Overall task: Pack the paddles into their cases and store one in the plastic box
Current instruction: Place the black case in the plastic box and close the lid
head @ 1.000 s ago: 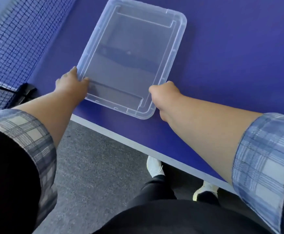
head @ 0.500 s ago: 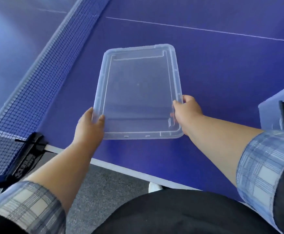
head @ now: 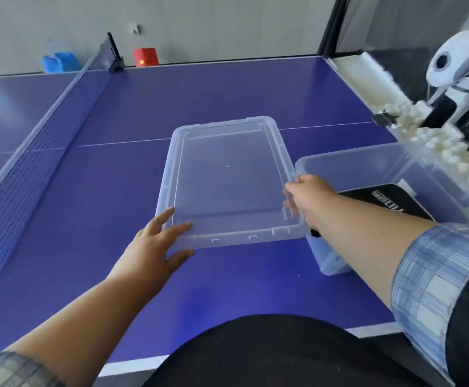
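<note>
A clear plastic lid (head: 227,180) is held above the blue table tennis table (head: 88,247), tilted slightly. My left hand (head: 155,247) grips its near left corner, thumb on top. My right hand (head: 308,199) grips its right edge. To the right stands the clear plastic box (head: 367,163), open on top. Inside it lies a black paddle case (head: 389,202) with white lettering, partly hidden by my right forearm. The lid's right edge is just beside the box's left rim.
The net (head: 18,169) runs along the left side to a far clamp. A white ball robot (head: 462,65) and a tray of white balls (head: 437,141) sit at the right end. A red box (head: 145,57) and a blue container (head: 60,62) stand beyond the far edge.
The lid has left the table near the net and moved rightward toward the box, carried in both hands. My view has lifted, and the box and case now show.
</note>
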{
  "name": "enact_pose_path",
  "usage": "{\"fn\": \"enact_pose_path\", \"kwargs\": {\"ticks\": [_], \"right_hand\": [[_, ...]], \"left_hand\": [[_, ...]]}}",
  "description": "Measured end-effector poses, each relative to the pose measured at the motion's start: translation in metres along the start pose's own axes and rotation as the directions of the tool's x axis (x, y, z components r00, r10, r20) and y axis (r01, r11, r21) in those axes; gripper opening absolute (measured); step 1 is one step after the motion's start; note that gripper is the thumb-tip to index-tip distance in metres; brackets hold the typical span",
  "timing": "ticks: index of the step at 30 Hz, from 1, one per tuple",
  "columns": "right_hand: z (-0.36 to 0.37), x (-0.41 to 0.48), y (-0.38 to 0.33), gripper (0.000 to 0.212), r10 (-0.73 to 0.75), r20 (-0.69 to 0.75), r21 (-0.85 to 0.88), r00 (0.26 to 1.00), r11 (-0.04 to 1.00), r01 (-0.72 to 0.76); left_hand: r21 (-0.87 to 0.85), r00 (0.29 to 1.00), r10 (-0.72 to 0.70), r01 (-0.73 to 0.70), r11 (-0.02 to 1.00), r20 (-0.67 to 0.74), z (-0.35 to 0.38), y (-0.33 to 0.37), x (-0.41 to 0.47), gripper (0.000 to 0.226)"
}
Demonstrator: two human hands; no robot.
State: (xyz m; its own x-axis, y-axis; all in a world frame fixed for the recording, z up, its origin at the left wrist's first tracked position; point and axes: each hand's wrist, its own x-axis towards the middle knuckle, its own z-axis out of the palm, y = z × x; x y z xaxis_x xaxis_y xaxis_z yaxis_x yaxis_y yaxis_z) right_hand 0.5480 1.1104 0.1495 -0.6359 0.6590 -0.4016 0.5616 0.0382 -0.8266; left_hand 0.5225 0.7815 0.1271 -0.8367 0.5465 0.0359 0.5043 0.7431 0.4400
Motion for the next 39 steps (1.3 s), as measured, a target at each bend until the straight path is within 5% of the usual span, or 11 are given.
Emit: {"fn": "enact_pose_path", "kwargs": {"ticks": [5,10,18,23,30,39], "right_hand": [[-0.085,0.018,0.015,0.016,-0.024,-0.088,-0.092,0.996,0.996,0.016],[-0.166,0.045,0.032,0.021,-0.042,-0.127,-0.222,0.991,0.975,0.013],[-0.28,0.117,0.056,0.027,-0.074,-0.023,-0.245,0.997,0.967,0.066],[-0.331,0.167,0.05,0.036,-0.207,0.133,-0.627,0.969,0.739,0.244],[-0.345,0.22,0.053,0.041,-0.291,0.332,-0.734,0.897,0.517,0.439],[-0.338,0.222,0.111,0.066,-0.355,0.361,-0.831,0.862,0.296,0.47]], "left_hand": [[0.077,0.963,0.261,-0.256,0.964,-0.07,0.011,0.06,0.023,0.061],[0.171,0.869,0.493,-0.493,0.853,0.048,0.021,0.119,0.041,0.072],[0.213,0.712,0.659,-0.702,0.68,0.242,0.061,0.238,0.072,0.074],[0.137,0.555,0.793,-0.831,0.539,0.251,0.1,0.327,0.092,0.03],[0.041,0.552,0.763,-0.818,0.573,0.337,0.163,0.417,0.126,0.023],[0.052,0.532,0.706,-0.814,0.579,0.467,0.211,0.458,0.149,0.023]]}}
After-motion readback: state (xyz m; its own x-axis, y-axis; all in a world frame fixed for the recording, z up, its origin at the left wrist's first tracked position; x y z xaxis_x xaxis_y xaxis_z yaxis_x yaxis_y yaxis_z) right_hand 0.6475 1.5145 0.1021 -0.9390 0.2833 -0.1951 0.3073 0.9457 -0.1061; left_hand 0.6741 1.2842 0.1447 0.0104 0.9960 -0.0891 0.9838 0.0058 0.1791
